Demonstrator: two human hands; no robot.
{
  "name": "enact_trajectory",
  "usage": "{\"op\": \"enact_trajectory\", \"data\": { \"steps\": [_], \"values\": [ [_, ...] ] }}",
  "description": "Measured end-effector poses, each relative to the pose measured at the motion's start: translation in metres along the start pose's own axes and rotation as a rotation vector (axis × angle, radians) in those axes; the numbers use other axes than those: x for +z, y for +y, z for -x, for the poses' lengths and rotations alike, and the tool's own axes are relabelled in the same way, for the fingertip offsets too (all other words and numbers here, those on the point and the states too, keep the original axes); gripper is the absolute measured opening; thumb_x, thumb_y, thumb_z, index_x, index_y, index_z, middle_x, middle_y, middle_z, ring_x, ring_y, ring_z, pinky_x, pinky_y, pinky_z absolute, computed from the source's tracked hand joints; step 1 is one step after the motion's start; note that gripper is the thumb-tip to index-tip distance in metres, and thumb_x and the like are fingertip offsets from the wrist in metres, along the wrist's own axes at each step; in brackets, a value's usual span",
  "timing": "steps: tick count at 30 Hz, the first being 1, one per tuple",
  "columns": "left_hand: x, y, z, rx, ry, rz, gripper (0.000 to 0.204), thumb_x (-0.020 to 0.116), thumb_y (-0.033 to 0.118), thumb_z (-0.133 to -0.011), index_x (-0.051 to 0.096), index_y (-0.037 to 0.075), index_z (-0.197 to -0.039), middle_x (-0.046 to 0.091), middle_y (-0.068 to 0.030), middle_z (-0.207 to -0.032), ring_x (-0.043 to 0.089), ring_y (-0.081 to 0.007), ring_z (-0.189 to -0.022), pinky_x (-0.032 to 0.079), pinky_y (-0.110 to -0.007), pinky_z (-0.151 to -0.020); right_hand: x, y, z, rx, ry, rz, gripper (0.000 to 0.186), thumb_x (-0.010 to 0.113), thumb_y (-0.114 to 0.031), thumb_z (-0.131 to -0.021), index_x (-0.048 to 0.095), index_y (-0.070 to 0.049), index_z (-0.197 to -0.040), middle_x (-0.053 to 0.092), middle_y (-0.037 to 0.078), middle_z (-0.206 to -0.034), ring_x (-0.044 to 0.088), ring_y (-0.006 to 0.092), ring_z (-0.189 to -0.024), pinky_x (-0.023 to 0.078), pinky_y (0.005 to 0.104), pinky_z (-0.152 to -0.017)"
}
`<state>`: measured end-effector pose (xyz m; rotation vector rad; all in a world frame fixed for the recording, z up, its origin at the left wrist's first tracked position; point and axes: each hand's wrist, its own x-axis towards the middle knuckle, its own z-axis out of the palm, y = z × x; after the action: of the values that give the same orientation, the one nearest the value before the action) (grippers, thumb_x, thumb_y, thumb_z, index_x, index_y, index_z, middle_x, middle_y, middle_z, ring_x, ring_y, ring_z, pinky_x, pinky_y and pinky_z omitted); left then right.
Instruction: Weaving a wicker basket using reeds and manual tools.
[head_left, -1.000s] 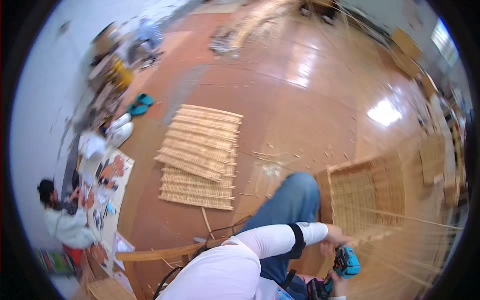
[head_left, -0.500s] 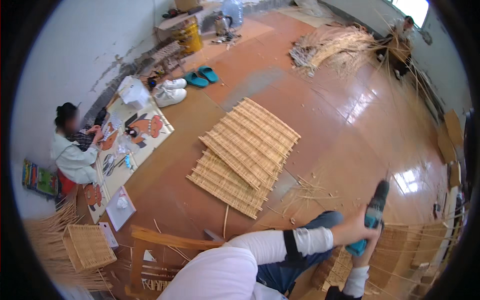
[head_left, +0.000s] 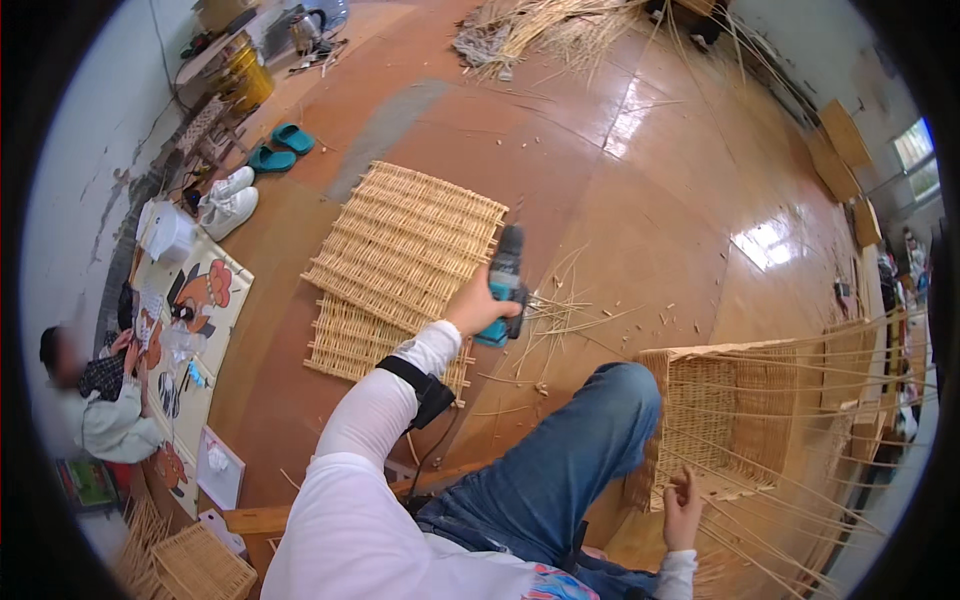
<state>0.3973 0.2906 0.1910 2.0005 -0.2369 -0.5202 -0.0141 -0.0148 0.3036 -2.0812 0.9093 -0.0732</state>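
My left hand [head_left: 470, 304] is wrapped round the handle of a teal and black cordless drill [head_left: 507, 262]. The drill is held at the right edge of two woven wicker panels [head_left: 405, 240], which lie stacked askew on the floor. Whether it touches them I cannot tell. My right hand [head_left: 683, 512] is raised with nothing visible in it, its fingers partly bent and apart. Just beyond that hand lies a woven wicker basket [head_left: 700, 420] with its opening facing me. Long loose canes [head_left: 830, 400] stretch out from it to the right.
Cane offcuts [head_left: 560, 315] litter the floor right of the panels. A person [head_left: 105, 410] sits at the left by a painted board [head_left: 225, 290]. White shoes [head_left: 230, 205] and teal slippers [head_left: 280, 150] stand near the wall. A cane bundle [head_left: 550, 25] lies at the back.
My left hand has carried the drill left to the panels' edge. My right hand, which was at the drill, has come away from it near the basket. The whole view has turned right.
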Motion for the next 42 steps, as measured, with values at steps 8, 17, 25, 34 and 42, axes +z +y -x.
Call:
{"op": "enact_trajectory", "data": {
  "steps": [8, 17, 25, 34, 42],
  "values": [
    [0.048, -0.077, -0.007, -0.178, 0.103, 0.082, 0.064, 0.084, 0.024, -0.065, 0.048, 0.003, -0.113, 0.066, -0.0162, -0.105, 0.065, -0.0302, -0.095, 0.050, -0.040, -0.085, 0.010, 0.036, 0.050, 0.187, -0.069, -0.011, 0.052, 0.061, -0.003, -0.088, 0.046, -0.004, -0.138, 0.062, 0.008, -0.095, 0.060, 0.0139, -0.084, 0.050, 0.0262, -0.075],
    [0.056, -0.056, -0.078, -0.100, 0.210, -0.102, 0.072, 0.081, 0.030, -0.068, 0.043, 0.003, -0.123, 0.066, -0.0198, -0.103, 0.065, -0.0377, -0.094, 0.050, -0.045, -0.084, 0.037, 0.058, 0.082, 0.363, -0.159, 0.030, 0.052, 0.064, -0.009, -0.089, 0.045, -0.002, -0.137, 0.061, 0.006, -0.088, 0.059, 0.0116, -0.077, 0.049, 0.0253, -0.072],
    [0.079, -0.052, -0.105, -0.181, 0.048, -0.252, 0.076, 0.082, 0.035, -0.066, 0.043, 0.001, -0.121, 0.066, -0.0228, -0.103, 0.065, -0.0385, -0.095, 0.051, -0.045, -0.083, 0.051, 0.033, 0.087, 0.435, -0.183, -0.006, 0.049, 0.063, -0.012, -0.092, 0.046, 0.000, -0.136, 0.062, 0.006, -0.086, 0.059, 0.0113, -0.076, 0.049, 0.0255, -0.071],
    [0.093, -0.051, -0.061, -0.247, 0.027, -0.262, 0.068, 0.083, 0.032, -0.066, 0.049, 0.001, -0.115, 0.065, -0.0203, -0.104, 0.064, -0.0361, -0.096, 0.050, -0.043, -0.084, 0.055, 0.042, 0.081, 0.364, -0.156, -0.036, 0.049, 0.064, -0.012, -0.091, 0.047, 0.000, -0.135, 0.060, 0.006, -0.084, 0.056, 0.0111, -0.074, 0.048, 0.0258, -0.070],
    [0.062, -0.082, -0.085, -0.191, 0.017, -0.287, 0.074, 0.082, 0.040, -0.063, 0.047, 0.002, -0.117, 0.067, -0.0201, -0.102, 0.066, -0.0374, -0.092, 0.051, -0.045, -0.082, 0.057, 0.065, 0.098, 0.414, -0.147, -0.037, 0.049, 0.065, -0.014, -0.091, 0.047, 0.000, -0.135, 0.060, 0.004, -0.084, 0.056, 0.0104, -0.074, 0.048, 0.0252, -0.070]
  ]
}}
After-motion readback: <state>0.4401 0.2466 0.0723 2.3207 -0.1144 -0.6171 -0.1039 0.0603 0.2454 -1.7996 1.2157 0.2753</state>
